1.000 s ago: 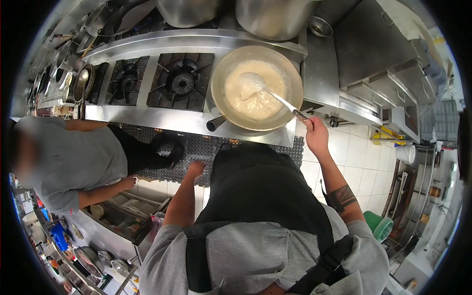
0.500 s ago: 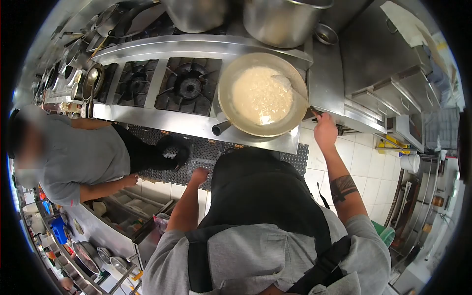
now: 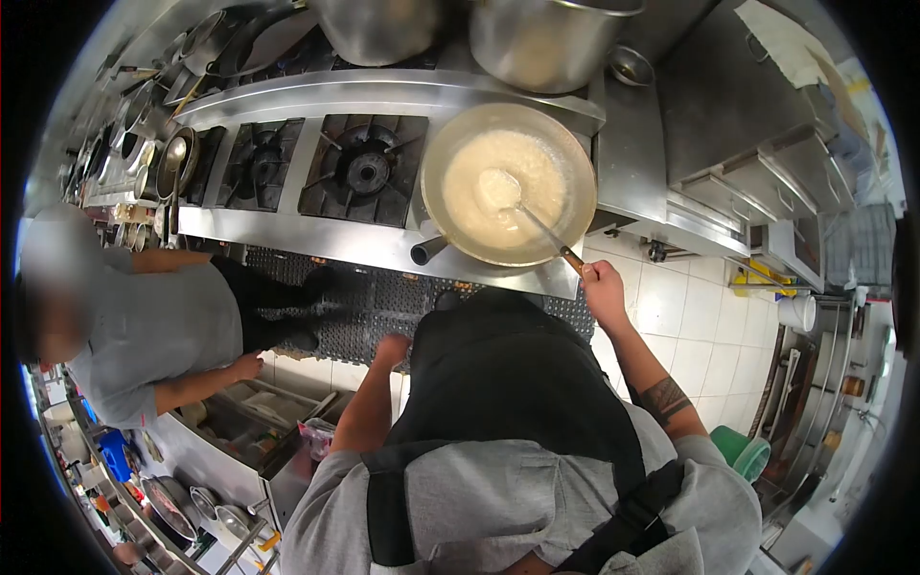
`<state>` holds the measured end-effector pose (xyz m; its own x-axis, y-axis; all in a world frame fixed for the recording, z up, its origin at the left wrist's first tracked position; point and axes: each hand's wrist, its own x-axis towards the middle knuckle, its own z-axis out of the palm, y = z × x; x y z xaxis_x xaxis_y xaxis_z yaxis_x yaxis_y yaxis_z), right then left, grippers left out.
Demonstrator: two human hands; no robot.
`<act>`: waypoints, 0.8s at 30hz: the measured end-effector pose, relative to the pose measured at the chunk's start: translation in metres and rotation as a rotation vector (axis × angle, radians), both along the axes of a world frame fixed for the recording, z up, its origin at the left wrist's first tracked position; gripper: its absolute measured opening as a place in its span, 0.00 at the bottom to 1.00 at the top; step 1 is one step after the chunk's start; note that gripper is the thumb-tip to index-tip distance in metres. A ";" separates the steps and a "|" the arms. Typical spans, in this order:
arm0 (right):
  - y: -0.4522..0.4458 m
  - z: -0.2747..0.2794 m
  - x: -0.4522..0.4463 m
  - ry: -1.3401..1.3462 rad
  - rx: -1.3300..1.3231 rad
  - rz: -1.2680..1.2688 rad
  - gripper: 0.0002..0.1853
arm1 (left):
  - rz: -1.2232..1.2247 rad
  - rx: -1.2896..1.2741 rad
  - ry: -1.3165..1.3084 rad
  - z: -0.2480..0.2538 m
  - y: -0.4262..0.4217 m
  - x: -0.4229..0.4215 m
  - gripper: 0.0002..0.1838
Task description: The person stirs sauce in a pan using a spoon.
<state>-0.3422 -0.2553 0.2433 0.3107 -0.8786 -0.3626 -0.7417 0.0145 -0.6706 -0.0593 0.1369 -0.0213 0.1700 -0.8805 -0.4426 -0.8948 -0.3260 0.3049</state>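
My right hand (image 3: pixel 604 292) is closed around the brown grip of a long-handled metal cooking spoon (image 3: pixel 540 226). The spoon's round head rests in a pale, creamy, lumpy mixture (image 3: pixel 470 165), partly covered by it. This mixture fills much of a wide, shallow pan (image 3: pixel 583 196) on the stove's right end. The pan's dark, tube-like handle (image 3: pixel 428 250) points toward the front left. Away from the pan, my left hand (image 3: pixel 391 350) hangs beside my black apron (image 3: pixel 508 374). It looks curled into a loose fist with nothing visible in it.
Bare burners (image 3: pixel 367 171) lie left of the pan, and big metal pots (image 3: pixel 541 43) stand behind. A co-worker (image 3: pixel 163 307) in grey stands at the left. A counter with containers (image 3: pixel 259 412) is behind my left arm; a green bin (image 3: pixel 738 452) is at the right.
The spoon's head has moved from the pan's right side to its left-centre, toward me. My right hand has shifted left and nearer. The co-worker has moved slightly left.
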 end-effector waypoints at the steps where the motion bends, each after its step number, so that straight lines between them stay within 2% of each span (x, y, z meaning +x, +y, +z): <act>1: 0.006 -0.002 0.000 -0.002 -0.035 0.002 0.14 | -0.008 -0.003 -0.001 -0.001 -0.001 0.003 0.11; 5: 0.034 -0.010 0.011 0.018 -0.120 0.042 0.13 | -0.031 0.066 0.026 0.007 -0.007 0.019 0.12; 8: 0.043 -0.033 0.016 0.069 -0.345 0.127 0.13 | -0.067 0.187 -0.002 -0.006 -0.013 0.034 0.14; 9: 0.044 -0.029 0.017 0.029 -0.288 0.153 0.13 | -0.068 -0.013 0.054 -0.009 -0.007 0.042 0.10; 10: 0.044 -0.023 0.018 -0.016 -0.229 0.184 0.13 | -0.138 0.011 0.023 -0.014 -0.004 0.050 0.13; 12: 0.032 0.008 0.019 -0.125 0.269 0.074 0.13 | 0.186 0.047 0.294 -0.045 0.005 0.066 0.11; 13: 0.020 0.006 0.011 -0.109 0.094 0.196 0.12 | 0.307 0.063 0.379 -0.047 0.005 0.071 0.10; 14: 0.001 -0.013 -0.003 -0.088 -0.247 0.266 0.10 | 0.355 0.076 0.378 -0.043 0.003 0.072 0.08; 15: -0.024 -0.007 -0.017 -0.195 -0.050 0.115 0.11 | 0.404 0.087 0.378 -0.037 0.000 0.071 0.07; 17: -0.088 0.033 -0.048 -0.255 -0.057 -0.058 0.11 | 0.472 0.071 0.379 -0.016 -0.005 0.067 0.06; 18: -0.125 0.054 -0.071 -0.433 0.057 -0.207 0.09 | 0.729 0.151 0.563 0.003 -0.010 0.054 0.06; 19: -0.165 0.065 -0.103 -0.663 -0.055 -0.173 0.06 | 1.014 0.203 0.710 0.030 -0.017 0.040 0.06; 20: -0.191 0.102 -0.118 -0.756 -0.123 -0.342 0.05 | 0.985 0.182 0.681 0.035 -0.020 0.030 0.06; 21: -0.231 0.115 -0.150 -0.922 -0.132 -0.313 0.05 | 0.695 0.153 0.493 0.033 -0.018 0.022 0.06; 23: -0.279 0.165 -0.187 -1.150 -0.194 -0.520 0.07 | 0.083 0.056 -0.026 0.032 -0.016 -0.002 0.06; 24: -0.309 0.178 -0.207 -1.283 -0.187 -0.545 0.08 | -0.079 0.014 -0.181 0.032 -0.016 -0.024 0.06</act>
